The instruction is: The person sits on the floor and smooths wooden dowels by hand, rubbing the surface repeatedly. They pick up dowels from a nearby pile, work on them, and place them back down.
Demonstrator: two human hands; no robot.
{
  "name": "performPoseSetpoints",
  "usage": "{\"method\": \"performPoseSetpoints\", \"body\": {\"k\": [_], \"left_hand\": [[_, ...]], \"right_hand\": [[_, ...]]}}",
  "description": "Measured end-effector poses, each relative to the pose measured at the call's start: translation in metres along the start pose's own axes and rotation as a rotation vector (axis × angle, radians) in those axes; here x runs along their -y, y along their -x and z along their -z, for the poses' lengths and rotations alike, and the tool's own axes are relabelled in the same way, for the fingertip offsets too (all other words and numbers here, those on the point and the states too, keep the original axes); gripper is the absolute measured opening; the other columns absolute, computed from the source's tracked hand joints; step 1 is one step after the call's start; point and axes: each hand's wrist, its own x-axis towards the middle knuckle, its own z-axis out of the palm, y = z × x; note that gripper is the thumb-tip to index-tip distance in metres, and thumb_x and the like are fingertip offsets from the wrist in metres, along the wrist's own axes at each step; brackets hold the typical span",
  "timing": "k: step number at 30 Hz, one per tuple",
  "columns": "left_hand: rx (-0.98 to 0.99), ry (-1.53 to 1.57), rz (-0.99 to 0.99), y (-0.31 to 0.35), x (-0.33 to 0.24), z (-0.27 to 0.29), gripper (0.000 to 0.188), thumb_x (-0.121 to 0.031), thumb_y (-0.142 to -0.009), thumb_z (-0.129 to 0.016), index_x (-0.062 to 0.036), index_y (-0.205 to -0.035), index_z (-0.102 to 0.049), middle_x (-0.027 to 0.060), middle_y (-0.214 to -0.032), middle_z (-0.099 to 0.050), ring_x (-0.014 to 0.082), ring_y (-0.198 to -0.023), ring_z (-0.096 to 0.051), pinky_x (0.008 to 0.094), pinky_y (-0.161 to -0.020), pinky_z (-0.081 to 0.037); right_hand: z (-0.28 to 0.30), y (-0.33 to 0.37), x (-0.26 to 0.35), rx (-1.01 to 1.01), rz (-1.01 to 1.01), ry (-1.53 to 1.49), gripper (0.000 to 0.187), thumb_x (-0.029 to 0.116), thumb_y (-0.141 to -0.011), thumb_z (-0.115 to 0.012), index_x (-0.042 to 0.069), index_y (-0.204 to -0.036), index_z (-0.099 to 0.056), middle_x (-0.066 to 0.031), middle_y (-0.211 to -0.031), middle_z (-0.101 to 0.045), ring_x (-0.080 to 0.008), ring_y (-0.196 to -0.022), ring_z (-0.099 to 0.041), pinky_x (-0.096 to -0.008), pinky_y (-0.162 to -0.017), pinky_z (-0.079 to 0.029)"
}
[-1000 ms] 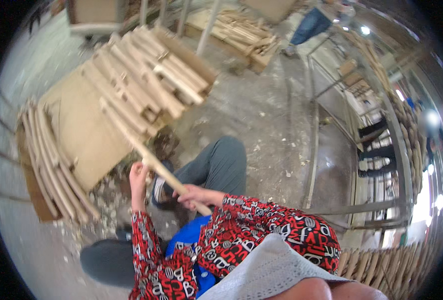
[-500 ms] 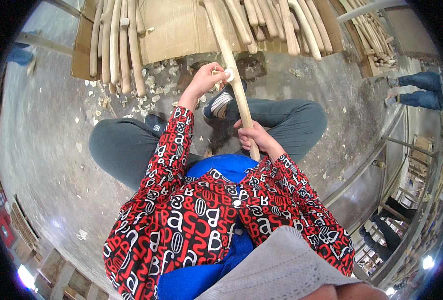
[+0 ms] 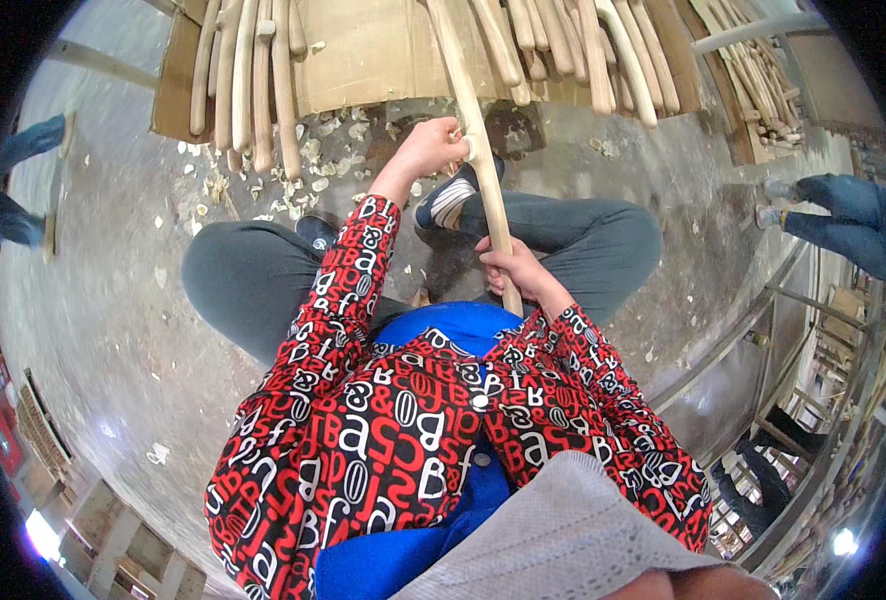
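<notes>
A long pale wooden stick [image 3: 468, 105] slants from the far sticks down to my lap. My right hand [image 3: 516, 271] is closed round its near end. Farther up, my left hand [image 3: 433, 148] is closed beside the stick, fingertips at a pale bump on its side. What those fingers pinch, if anything, is hidden; a thin curl of shaving shows just beneath them. My crossed legs [image 3: 583, 240] lie on either side, with a dark striped shoe [image 3: 453, 200] under the stick.
Several finished-looking sticks lie on cardboard [image 3: 363, 70] ahead, in a left group [image 3: 285, 90] and a right group [image 3: 598, 60]. Wood shavings [image 3: 313, 150] litter the floor. More sticks [image 3: 748, 80] are stacked at far right. Other people's legs show at left [image 3: 23, 215] and right [image 3: 843, 205].
My left hand has turned and closed more at the stick; the white round piece seen at its fingertips is now mostly hidden. My right hand keeps its hold. Another person's legs have come in at left.
</notes>
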Motion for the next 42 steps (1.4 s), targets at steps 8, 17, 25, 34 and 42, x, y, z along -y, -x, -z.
{"method": "performPoseSetpoints", "body": {"k": [8,17,25,34,42], "left_hand": [[-0.265,-0.454,0.002,0.01,-0.019,-0.012,0.021,-0.019,-0.074,-0.058,-0.0001,-0.079,-0.065,0.024,-0.076,-0.064,0.0371,-0.075,-0.065,0.0456,-0.072,-0.053],[-0.219,-0.304,-0.04,0.005,0.002,-0.007,0.028,-0.026,-0.075,-0.059,0.001,-0.079,-0.063,0.0226,-0.079,-0.064,0.0382,-0.078,-0.063,0.0459,-0.073,-0.051],[-0.313,-0.204,0.151,0.014,0.102,-0.015,0.025,-0.024,-0.079,-0.056,-0.0032,-0.091,-0.062,0.0165,-0.083,-0.067,0.0298,-0.076,-0.065,0.041,-0.068,-0.052],[-0.435,0.078,-0.282,0.008,0.007,-0.003,0.019,-0.022,-0.082,-0.059,-0.0073,-0.091,-0.066,0.0089,-0.073,-0.061,0.0215,-0.067,-0.06,0.0344,-0.064,-0.048],[-0.03,-0.776,-0.623,-0.018,-0.033,0.028,0.015,-0.021,-0.081,-0.06,-0.0084,-0.086,-0.064,0.009,-0.082,-0.063,0.0278,-0.078,-0.064,0.0395,-0.064,-0.052]], "right_hand": [[-0.012,-0.012,-0.007,-0.283,0.123,0.2,0.022,0.006,-0.08,-0.06,0.004,-0.097,-0.047,-0.0026,-0.063,-0.048,-0.0127,-0.041,-0.046,-0.0265,-0.039,-0.039],[-0.013,-0.016,-0.011,-0.331,0.189,0.33,0.019,0.007,-0.08,-0.059,0.005,-0.095,-0.047,-0.0023,-0.062,-0.047,-0.0126,-0.042,-0.047,-0.0268,-0.037,-0.04],[0.001,-0.003,0.011,0.235,0.004,-0.273,0.025,0.021,-0.088,-0.056,0.008,-0.108,-0.049,0.0003,-0.056,-0.04,-0.0102,-0.041,-0.04,-0.0267,-0.036,-0.035],[0.01,-0.008,0.005,0.202,-0.011,-0.287,0.026,0.022,-0.088,-0.054,0.007,-0.109,-0.05,0.0005,-0.057,-0.041,-0.0108,-0.041,-0.041,-0.0258,-0.037,-0.035],[0.001,-0.004,0.016,0.105,-0.054,-0.199,0.022,0.021,-0.088,-0.055,0.007,-0.104,-0.05,0.0,-0.055,-0.041,-0.0107,-0.04,-0.04,-0.0263,-0.037,-0.035]]}}
